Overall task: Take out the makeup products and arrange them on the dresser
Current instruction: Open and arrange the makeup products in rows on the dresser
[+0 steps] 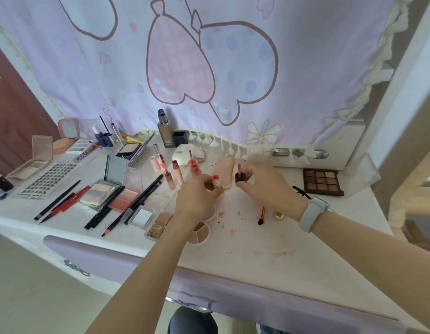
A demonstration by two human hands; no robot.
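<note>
Uncapped lip-gloss tube (216, 182), applicator (239, 174) apart

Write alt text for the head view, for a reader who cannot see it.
A person's left hand holds an open lip gloss tube while the right hand holds its dark-capped wand above a white dresser. Pencils, compacts and an eyeshadow palette lie around them.

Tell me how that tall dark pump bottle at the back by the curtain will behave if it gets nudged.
The pump bottle stands upright, tall on a narrow base, so it likely tips rather than slides. Its square-looking body probably would not roll far. The black box close beside it might stop a fall that way.
</note>
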